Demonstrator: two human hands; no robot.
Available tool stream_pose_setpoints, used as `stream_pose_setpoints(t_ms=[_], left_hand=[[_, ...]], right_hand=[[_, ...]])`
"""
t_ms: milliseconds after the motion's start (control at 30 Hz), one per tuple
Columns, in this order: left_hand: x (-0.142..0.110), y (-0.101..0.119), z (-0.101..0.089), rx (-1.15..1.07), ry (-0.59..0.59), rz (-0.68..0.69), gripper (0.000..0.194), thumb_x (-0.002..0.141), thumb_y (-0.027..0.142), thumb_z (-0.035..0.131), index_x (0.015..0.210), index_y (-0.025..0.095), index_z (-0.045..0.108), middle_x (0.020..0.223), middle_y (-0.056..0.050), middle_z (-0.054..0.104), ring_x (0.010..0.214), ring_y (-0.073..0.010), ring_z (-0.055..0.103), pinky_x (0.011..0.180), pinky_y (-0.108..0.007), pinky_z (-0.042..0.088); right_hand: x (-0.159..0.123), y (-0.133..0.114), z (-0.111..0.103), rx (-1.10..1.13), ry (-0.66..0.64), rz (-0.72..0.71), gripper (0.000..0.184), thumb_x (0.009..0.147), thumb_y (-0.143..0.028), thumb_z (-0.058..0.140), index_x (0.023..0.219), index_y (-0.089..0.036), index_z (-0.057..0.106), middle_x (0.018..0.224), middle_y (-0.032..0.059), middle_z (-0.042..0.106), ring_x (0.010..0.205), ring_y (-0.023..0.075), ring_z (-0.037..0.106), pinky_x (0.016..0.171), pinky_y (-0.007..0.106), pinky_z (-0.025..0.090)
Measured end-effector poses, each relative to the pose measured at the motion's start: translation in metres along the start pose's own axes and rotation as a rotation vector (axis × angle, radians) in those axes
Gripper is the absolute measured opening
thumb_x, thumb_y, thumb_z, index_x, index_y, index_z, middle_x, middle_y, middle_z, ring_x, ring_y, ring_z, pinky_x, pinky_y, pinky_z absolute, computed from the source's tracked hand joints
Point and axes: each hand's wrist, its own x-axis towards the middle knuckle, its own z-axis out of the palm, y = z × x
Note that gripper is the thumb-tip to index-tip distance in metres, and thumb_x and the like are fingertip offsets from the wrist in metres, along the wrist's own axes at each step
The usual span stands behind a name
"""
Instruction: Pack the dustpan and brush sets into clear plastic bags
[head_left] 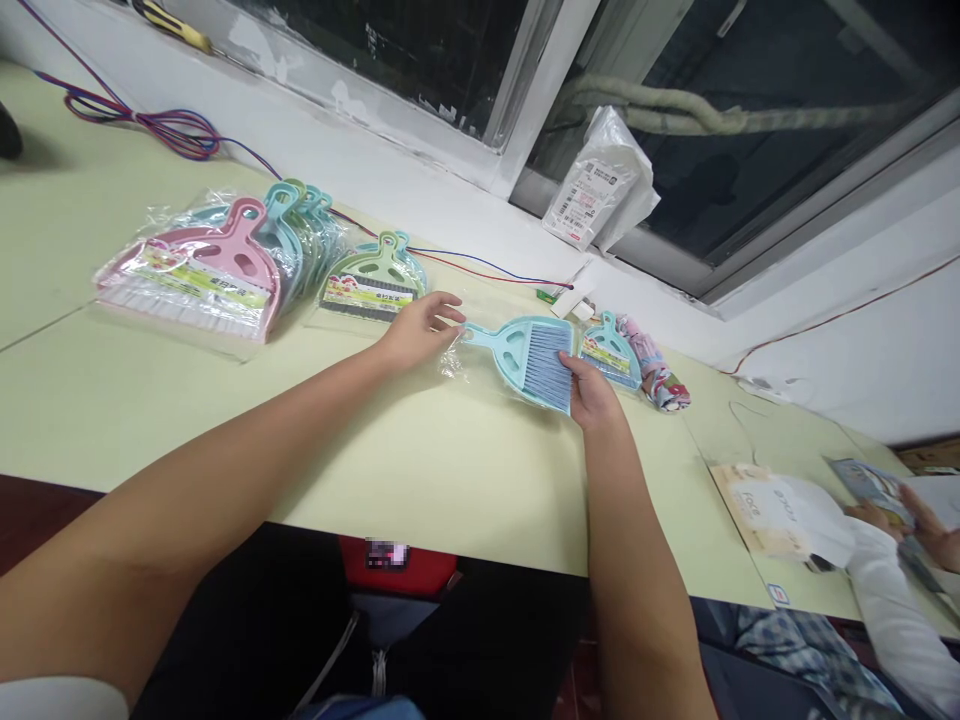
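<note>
My right hand (594, 390) grips the wide end of a light blue dustpan (510, 350) with a matching brush (547, 362) nested in it, thumb on the grey-blue bristles. A clear plastic bag (454, 362) shows crumpled around the handle end; how far it covers the set is hard to see. Beside the handle's tip is my left hand (421, 332), thumb and fingers apart, fingertips at the handle and bag. Just left of it stands a bagged green dustpan set (371, 285). Another bagged blue set (611, 350) lies beyond my right hand.
Several bagged sets, a pink one (199, 270) foremost, stand at left. Red and blue wires (172, 130) run along the wall. A patterned cloth roll (656, 370) and a white package (596, 185) are at right. A co-worker's hands (900, 520) work near a paper packet (776, 515).
</note>
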Motion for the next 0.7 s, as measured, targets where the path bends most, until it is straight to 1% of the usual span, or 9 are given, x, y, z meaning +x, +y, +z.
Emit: stream_pose_setpoints(t_ms=[67, 167, 333, 433, 567, 633, 700], left_hand=[[0.000, 0.000, 0.001, -0.021, 0.018, -0.024, 0.047, 0.075, 0.020, 0.077, 0.119, 0.021, 0.062, 0.112, -0.009, 0.072, 0.079, -0.0167, 0.070, 0.068, -0.031, 0.055], [0.002, 0.000, 0.003, -0.102, 0.047, -0.091, 0.046, 0.074, 0.017, 0.078, 0.116, 0.019, 0.061, 0.108, -0.009, 0.071, 0.075, -0.0157, 0.069, 0.067, -0.032, 0.057], [0.003, 0.000, 0.003, -0.185, 0.079, -0.145, 0.035, 0.077, 0.014, 0.076, 0.108, 0.016, 0.061, 0.097, -0.009, 0.071, 0.082, -0.0196, 0.072, 0.066, -0.033, 0.060], [0.004, -0.001, 0.001, -0.187, 0.107, -0.166, 0.032, 0.076, 0.014, 0.076, 0.105, 0.015, 0.063, 0.098, -0.009, 0.070, 0.080, -0.0197, 0.072, 0.064, -0.033, 0.061], [0.007, -0.004, -0.001, -0.128, 0.159, -0.188, 0.034, 0.074, 0.016, 0.079, 0.104, 0.015, 0.063, 0.102, -0.010, 0.071, 0.078, -0.0191, 0.072, 0.067, -0.034, 0.060], [0.007, -0.005, -0.001, -0.099, 0.183, -0.222, 0.033, 0.075, 0.019, 0.080, 0.103, 0.015, 0.063, 0.098, -0.010, 0.072, 0.078, -0.0192, 0.071, 0.070, -0.034, 0.059], [0.008, -0.004, -0.002, -0.093, 0.183, -0.271, 0.030, 0.076, 0.022, 0.080, 0.100, 0.014, 0.065, 0.090, -0.009, 0.073, 0.074, -0.0188, 0.070, 0.071, -0.034, 0.057]], right_hand=[[-0.002, 0.002, 0.005, 0.018, -0.016, 0.002, 0.017, 0.080, -0.027, 0.076, 0.093, -0.020, 0.070, 0.091, 0.0043, 0.078, 0.092, 0.0253, 0.075, 0.087, 0.044, 0.064], [-0.003, 0.004, 0.011, 0.011, -0.030, -0.025, 0.019, 0.078, -0.028, 0.079, 0.092, -0.020, 0.070, 0.089, 0.0038, 0.077, 0.091, 0.0244, 0.075, 0.088, 0.042, 0.064], [-0.005, 0.006, 0.016, 0.003, -0.028, -0.062, 0.019, 0.077, -0.029, 0.082, 0.088, -0.019, 0.070, 0.087, 0.0035, 0.077, 0.086, 0.0229, 0.075, 0.087, 0.039, 0.064], [-0.005, 0.007, 0.017, 0.014, -0.041, -0.076, 0.018, 0.077, -0.028, 0.081, 0.088, -0.018, 0.071, 0.089, 0.0043, 0.077, 0.084, 0.0217, 0.074, 0.084, 0.037, 0.065], [-0.005, 0.007, 0.019, 0.019, -0.052, -0.109, 0.020, 0.075, -0.028, 0.082, 0.090, -0.017, 0.073, 0.088, 0.0046, 0.077, 0.083, 0.0218, 0.073, 0.082, 0.036, 0.065], [-0.006, 0.006, 0.020, 0.020, -0.056, -0.120, 0.021, 0.075, -0.029, 0.083, 0.089, -0.017, 0.072, 0.087, 0.0042, 0.077, 0.083, 0.0218, 0.073, 0.082, 0.036, 0.065], [-0.006, 0.006, 0.021, 0.023, -0.057, -0.125, 0.021, 0.075, -0.030, 0.083, 0.088, -0.018, 0.072, 0.087, 0.0041, 0.077, 0.084, 0.0214, 0.074, 0.082, 0.034, 0.064]])
